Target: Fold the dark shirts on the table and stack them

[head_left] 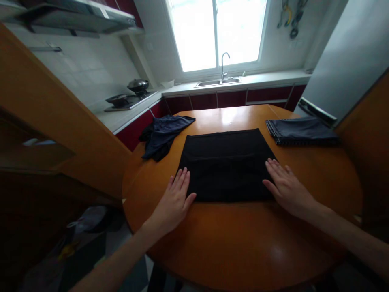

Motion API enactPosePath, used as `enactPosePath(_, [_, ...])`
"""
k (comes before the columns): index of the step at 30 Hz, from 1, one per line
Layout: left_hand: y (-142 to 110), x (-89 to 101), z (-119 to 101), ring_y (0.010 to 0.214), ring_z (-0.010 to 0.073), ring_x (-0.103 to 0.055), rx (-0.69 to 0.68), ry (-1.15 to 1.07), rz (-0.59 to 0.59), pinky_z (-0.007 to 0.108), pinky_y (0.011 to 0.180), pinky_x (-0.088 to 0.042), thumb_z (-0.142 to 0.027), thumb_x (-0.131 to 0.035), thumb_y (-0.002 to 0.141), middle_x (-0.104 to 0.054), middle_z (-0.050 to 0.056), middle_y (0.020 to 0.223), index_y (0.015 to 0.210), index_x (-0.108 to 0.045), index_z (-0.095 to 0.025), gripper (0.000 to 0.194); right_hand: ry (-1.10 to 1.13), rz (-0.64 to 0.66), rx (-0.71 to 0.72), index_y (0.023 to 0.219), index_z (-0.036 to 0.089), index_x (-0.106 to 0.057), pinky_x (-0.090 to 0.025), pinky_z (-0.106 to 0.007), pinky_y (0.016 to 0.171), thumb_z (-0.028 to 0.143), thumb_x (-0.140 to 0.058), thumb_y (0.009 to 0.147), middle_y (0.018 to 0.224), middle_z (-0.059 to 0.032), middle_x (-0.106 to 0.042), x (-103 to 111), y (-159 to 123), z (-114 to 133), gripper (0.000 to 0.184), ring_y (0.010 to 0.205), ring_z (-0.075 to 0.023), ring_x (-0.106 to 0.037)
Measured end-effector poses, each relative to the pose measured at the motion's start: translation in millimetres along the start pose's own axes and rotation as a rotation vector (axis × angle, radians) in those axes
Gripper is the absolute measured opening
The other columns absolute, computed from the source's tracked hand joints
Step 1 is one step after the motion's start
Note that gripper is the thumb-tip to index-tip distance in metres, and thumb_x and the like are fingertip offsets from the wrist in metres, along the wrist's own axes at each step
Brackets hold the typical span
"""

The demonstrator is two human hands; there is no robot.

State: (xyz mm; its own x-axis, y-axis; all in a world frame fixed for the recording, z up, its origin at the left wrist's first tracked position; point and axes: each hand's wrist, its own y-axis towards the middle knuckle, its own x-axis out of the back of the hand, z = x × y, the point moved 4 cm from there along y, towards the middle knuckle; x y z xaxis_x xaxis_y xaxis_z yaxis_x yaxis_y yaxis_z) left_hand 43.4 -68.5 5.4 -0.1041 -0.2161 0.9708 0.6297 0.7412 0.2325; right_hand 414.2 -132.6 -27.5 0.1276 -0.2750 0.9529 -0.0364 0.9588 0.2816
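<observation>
A black piece of cloth (226,170), possibly a folded garment, lies flat in a near-rectangle on the wooden table (237,239). My left hand (174,198) rests palm down on its near left corner, fingers stretched out and thumb apart. On the near right edge lies my right hand (285,184), also flat with the fingers extended. Neither hand grips the cloth. A low crease runs across the middle of the cloth between them.
Rumpled dark blue clothing (165,134) sits at the table's far left. Folded jeans (302,130) lie at the far right. Beyond the table are a counter with a sink (219,82), a stove with a pan (117,100) and a pot (138,85), and a fridge (343,61).
</observation>
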Motion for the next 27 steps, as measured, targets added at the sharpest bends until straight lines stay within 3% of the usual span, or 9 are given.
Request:
enactPosePath(3, [71, -2.2, -32, 0.153, 0.0246, -0.016, -0.086, -0.077, 0.044, 0.045, 0.123, -0.02, -0.039, -0.027, 0.106, -0.026, 0.014, 0.164, 0.158, -0.021, -0.01, 0.06, 0.039, 0.048, 0.054, 0.155, 0.008, -0.032, -0.019, -0.052, 0.121, 0.043, -0.026, 0.101, 0.163, -0.0151, -0.025, -4, 52, 34, 0.064, 0.152, -0.028, -0.02])
enactPosePath(6, [129, -25.2, -64, 0.153, 0.0234, -0.019, -0.167, -0.119, 0.067, 0.043, 0.122, -0.02, -0.031, -0.027, 0.105, -0.028, 0.013, 0.163, 0.155, -0.029, -0.008, 0.055, 0.054, 0.08, 0.107, 0.155, 0.005, -0.032, -0.019, -0.055, 0.12, 0.031, -0.028, 0.098, 0.163, -0.0173, -0.021, -21, 90, 66, 0.062, 0.152, -0.0291, -0.02])
enactPosePath(8, [150, -45.6, -76, 0.152, 0.024, -0.02, -0.186, -0.11, 0.073, 0.044, 0.123, -0.017, -0.03, -0.029, 0.103, -0.029, 0.013, 0.162, 0.155, -0.03, -0.007, 0.056, 0.056, 0.095, 0.143, 0.154, 0.003, -0.032, -0.017, -0.056, 0.12, 0.026, -0.03, 0.096, 0.162, -0.0187, -0.023, -34, 101, 78, 0.063, 0.152, -0.0293, -0.02])
enactPosePath(13, [153, -74.9, -75, 0.152, 0.0241, -0.019, -0.2, -0.076, 0.046, 0.043, 0.124, -0.012, -0.036, -0.027, 0.104, -0.03, 0.014, 0.162, 0.155, -0.03, -0.005, 0.059, 0.072, 0.099, 0.18, 0.155, 0.007, -0.032, -0.013, -0.051, 0.122, 0.031, -0.03, 0.099, 0.163, -0.015, -0.024, -51, 103, 73, 0.061, 0.152, -0.0255, -0.018])
enactPosePath(20, [152, -75.1, -70, 0.152, 0.0233, -0.02, -0.189, -0.09, 0.016, 0.043, 0.124, -0.013, -0.042, -0.024, 0.105, -0.03, 0.012, 0.162, 0.157, -0.027, -0.01, 0.061, 0.073, 0.174, 0.022, 0.157, 0.013, -0.03, -0.017, -0.049, 0.122, 0.059, -0.024, 0.101, 0.164, -0.0124, -0.025, -50, 99, 6, 0.072, 0.152, -0.0234, -0.02])
enactPosePath(24, [153, -74.8, -71, 0.152, 0.0234, -0.02, -0.19, -0.111, 0.025, 0.044, 0.123, -0.013, -0.043, -0.023, 0.105, -0.03, 0.012, 0.162, 0.158, -0.024, -0.012, 0.062, 0.004, 0.181, -0.087, 0.156, 0.014, -0.031, -0.013, -0.053, 0.122, 0.058, -0.02, 0.101, 0.164, -0.0113, -0.024, -49, 92, -30, 0.071, 0.152, -0.0244, -0.018])
enactPosePath(27, [153, -73.8, -71, 0.153, 0.0237, -0.019, -0.187, -0.116, 0.044, 0.044, 0.124, -0.012, -0.043, -0.024, 0.104, -0.03, 0.013, 0.162, 0.158, -0.024, -0.011, 0.062, -0.034, 0.179, -0.198, 0.154, 0.007, -0.033, -0.013, -0.055, 0.122, 0.055, -0.02, 0.101, 0.163, -0.0161, -0.026, -46, 90, -42, 0.073, 0.152, -0.0276, -0.019])
